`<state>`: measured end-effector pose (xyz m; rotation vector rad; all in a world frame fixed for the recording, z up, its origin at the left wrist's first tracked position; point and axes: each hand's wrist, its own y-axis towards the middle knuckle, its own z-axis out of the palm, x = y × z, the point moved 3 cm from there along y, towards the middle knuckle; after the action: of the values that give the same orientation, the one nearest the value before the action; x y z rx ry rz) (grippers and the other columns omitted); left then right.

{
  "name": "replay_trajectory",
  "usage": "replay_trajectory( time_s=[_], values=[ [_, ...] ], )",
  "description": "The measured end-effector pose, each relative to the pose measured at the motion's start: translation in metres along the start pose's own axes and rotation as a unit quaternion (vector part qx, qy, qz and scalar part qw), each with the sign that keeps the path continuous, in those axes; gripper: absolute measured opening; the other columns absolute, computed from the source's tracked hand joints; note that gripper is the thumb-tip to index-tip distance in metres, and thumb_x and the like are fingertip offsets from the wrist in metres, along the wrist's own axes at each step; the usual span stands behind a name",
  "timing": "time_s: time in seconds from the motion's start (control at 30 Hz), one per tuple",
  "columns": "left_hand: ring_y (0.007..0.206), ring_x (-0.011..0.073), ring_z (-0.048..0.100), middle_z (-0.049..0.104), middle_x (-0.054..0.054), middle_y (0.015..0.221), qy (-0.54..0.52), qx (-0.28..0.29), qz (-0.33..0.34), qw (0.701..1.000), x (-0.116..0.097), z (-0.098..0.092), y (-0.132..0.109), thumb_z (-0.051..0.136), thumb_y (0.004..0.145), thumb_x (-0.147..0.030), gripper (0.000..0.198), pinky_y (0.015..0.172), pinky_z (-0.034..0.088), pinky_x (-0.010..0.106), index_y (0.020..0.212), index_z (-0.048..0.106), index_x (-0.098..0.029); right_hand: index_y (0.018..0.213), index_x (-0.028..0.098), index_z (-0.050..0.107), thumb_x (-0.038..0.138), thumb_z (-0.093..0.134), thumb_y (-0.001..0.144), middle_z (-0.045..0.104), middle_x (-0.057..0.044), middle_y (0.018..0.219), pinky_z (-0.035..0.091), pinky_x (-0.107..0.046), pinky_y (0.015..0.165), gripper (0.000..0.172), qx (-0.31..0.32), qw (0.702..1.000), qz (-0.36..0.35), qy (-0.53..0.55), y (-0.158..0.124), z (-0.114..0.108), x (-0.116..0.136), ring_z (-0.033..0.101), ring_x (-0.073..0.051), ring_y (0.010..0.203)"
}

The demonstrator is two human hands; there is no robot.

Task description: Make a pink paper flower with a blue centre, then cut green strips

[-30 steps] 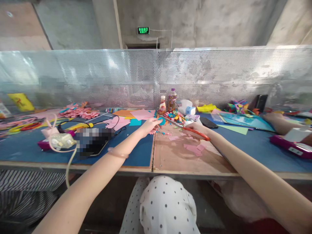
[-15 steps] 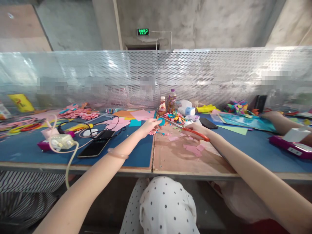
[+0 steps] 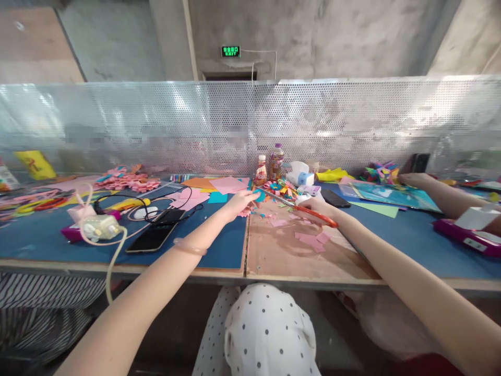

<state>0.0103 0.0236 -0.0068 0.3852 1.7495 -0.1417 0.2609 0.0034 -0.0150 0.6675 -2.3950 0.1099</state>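
Note:
Pinched in the fingers of my left hand (image 3: 239,203) is a small piece of blue paper (image 3: 259,196). My right hand (image 3: 319,207) grips a pair of scissors (image 3: 317,215) with orange-red handles. The blades point left, and their tips reach the edge of the blue paper; whether they are parted is too small to tell. Below and around my hands lie small paper scraps, among them several pink pieces (image 3: 313,240) on the brown board (image 3: 289,261). Just beyond, a heap of colourful paper pieces (image 3: 282,188) lies near the bottles.
Two bottles (image 3: 276,162) and a tissue pack (image 3: 305,178) stand at the back. A black phone (image 3: 152,237), cables and a purple power strip (image 3: 72,233) lie left. Pink cut-outs (image 3: 129,180) are piled far left. Another person's hand (image 3: 415,180) reaches in at right, over a blue plastic packet (image 3: 395,196).
My hands, the scissors and the blue paper have barely moved. At the right, the other person's hand has reached further left across the colourful packet.

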Motion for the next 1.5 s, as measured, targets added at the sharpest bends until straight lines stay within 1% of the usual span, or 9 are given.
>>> replay_trajectory(
  time_s=[0.2, 0.4, 0.57, 0.77, 0.97, 1.03, 1.17, 1.33, 1.5],
  values=[
    [0.039, 0.0057, 0.045, 0.063, 0.003, 0.065, -0.004, 0.0, -0.008, 1.0, 0.0003, 0.0004, -0.0007, 0.06, 0.077, -0.041, 0.027, 0.034, 0.025, 0.019, 0.078, 0.061, -0.014, 0.076, 0.016, 0.067, 0.039, 0.051, 0.071, 0.06, 0.0, 0.053, 0.037, -0.024, 0.042, 0.028, -0.003, 1.0, -0.003, -0.009, -0.0007, 0.0003, 0.0016, 0.052, -0.013, 0.043],
    [0.036, 0.0066, 0.043, 0.056, 0.0, 0.053, 0.016, 0.001, -0.015, 1.0, 0.0048, -0.0022, 0.002, 0.06, 0.075, -0.046, 0.032, 0.033, 0.024, 0.019, 0.077, 0.061, -0.015, 0.078, 0.015, 0.067, 0.032, 0.049, 0.069, 0.06, 0.0, 0.054, 0.037, -0.023, 0.042, 0.026, 0.0, 1.0, -0.006, -0.021, -0.0006, 0.0004, 0.0003, 0.051, -0.012, 0.042],
    [0.037, 0.006, 0.043, 0.059, 0.002, 0.058, 0.019, 0.002, -0.015, 1.0, 0.0017, -0.0009, -0.0004, 0.058, 0.077, -0.045, 0.031, 0.034, 0.025, 0.018, 0.08, 0.061, -0.015, 0.076, 0.015, 0.067, 0.033, 0.05, 0.069, 0.06, -0.001, 0.057, 0.036, -0.023, 0.045, 0.026, -0.007, 0.999, -0.018, -0.035, 0.0022, -0.0012, -0.0043, 0.052, -0.013, 0.046],
    [0.037, 0.0058, 0.044, 0.06, 0.002, 0.057, 0.002, -0.005, -0.01, 1.0, -0.0033, 0.0009, -0.0025, 0.057, 0.08, -0.041, 0.027, 0.034, 0.025, 0.018, 0.078, 0.06, -0.014, 0.074, 0.016, 0.068, 0.037, 0.052, 0.067, 0.06, 0.0, 0.062, 0.037, -0.024, 0.051, 0.027, -0.016, 0.998, -0.037, -0.047, 0.0051, -0.0033, -0.0069, 0.053, -0.015, 0.058],
    [0.034, 0.0062, 0.043, 0.056, 0.0, 0.05, 0.003, -0.009, -0.014, 1.0, -0.0039, 0.001, -0.0024, 0.055, 0.082, -0.04, 0.027, 0.034, 0.025, 0.018, 0.077, 0.059, -0.014, 0.075, 0.016, 0.068, 0.031, 0.05, 0.067, 0.057, 0.001, 0.059, 0.035, -0.023, 0.05, 0.025, -0.015, 0.998, -0.038, -0.054, 0.004, -0.0033, -0.007, 0.05, -0.014, 0.054],
    [0.034, 0.0059, 0.043, 0.058, 0.001, 0.051, -0.001, -0.013, -0.015, 1.0, -0.0028, 0.0002, -0.0014, 0.055, 0.082, -0.04, 0.027, 0.034, 0.026, 0.018, 0.079, 0.06, -0.013, 0.077, 0.015, 0.068, 0.029, 0.048, 0.067, 0.057, 0.001, 0.058, 0.035, -0.023, 0.049, 0.026, -0.016, 0.998, -0.038, -0.055, 0.0031, -0.0036, -0.0059, 0.049, -0.013, 0.053],
    [0.034, 0.0057, 0.043, 0.06, 0.002, 0.054, -0.004, -0.014, -0.009, 1.0, -0.0001, -0.0015, 0.0013, 0.056, 0.081, -0.04, 0.028, 0.034, 0.027, 0.018, 0.083, 0.06, -0.013, 0.077, 0.016, 0.069, 0.032, 0.05, 0.067, 0.058, 0.001, 0.06, 0.035, -0.023, 0.05, 0.027, -0.017, 0.997, -0.041, -0.057, 0.0029, -0.0037, -0.0049, 0.049, -0.013, 0.053],
    [0.034, 0.0059, 0.043, 0.059, 0.002, 0.052, -0.008, -0.011, -0.01, 1.0, 0.0034, -0.0026, 0.0039, 0.056, 0.081, -0.041, 0.027, 0.034, 0.027, 0.018, 0.078, 0.059, -0.014, 0.077, 0.017, 0.069, 0.036, 0.052, 0.068, 0.058, 0.001, 0.062, 0.035, -0.023, 0.052, 0.028, -0.016, 0.997, -0.041, -0.062, 0.0043, -0.0036, -0.0071, 0.049, -0.014, 0.057],
    [0.034, 0.0063, 0.043, 0.059, 0.002, 0.053, -0.005, -0.004, -0.006, 1.0, 0.004, -0.0027, 0.0034, 0.057, 0.079, -0.044, 0.029, 0.033, 0.025, 0.019, 0.079, 0.06, -0.014, 0.077, 0.016, 0.07, 0.034, 0.053, 0.068, 0.06, 0.0, 0.064, 0.037, -0.024, 0.053, 0.026, -0.013, 0.997, -0.046, -0.065, 0.004, -0.0036, -0.0064, 0.052, -0.015, 0.06]
  ],
)
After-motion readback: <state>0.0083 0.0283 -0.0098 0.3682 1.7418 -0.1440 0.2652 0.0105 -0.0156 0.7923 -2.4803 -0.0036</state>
